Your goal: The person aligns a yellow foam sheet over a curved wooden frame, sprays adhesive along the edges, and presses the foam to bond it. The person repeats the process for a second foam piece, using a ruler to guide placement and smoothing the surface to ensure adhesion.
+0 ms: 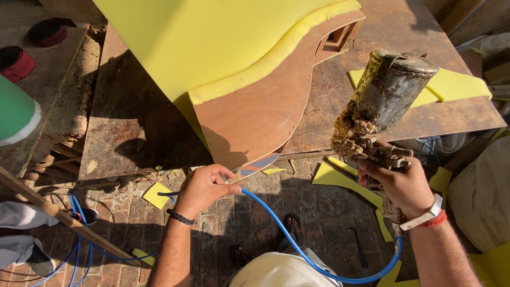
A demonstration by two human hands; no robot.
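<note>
Over a brick floor (133, 223), the left hand (204, 187) pinches a blue air hose (287, 236) just below the plywood panel's (249, 114) curved edge, which overhangs the rusty surface (133, 133). Yellow foam (212, 42) caps the panel. Farther right, the right hand (401, 183) clasps a glue-crusted spray gun (380, 103) above open floor.
</note>
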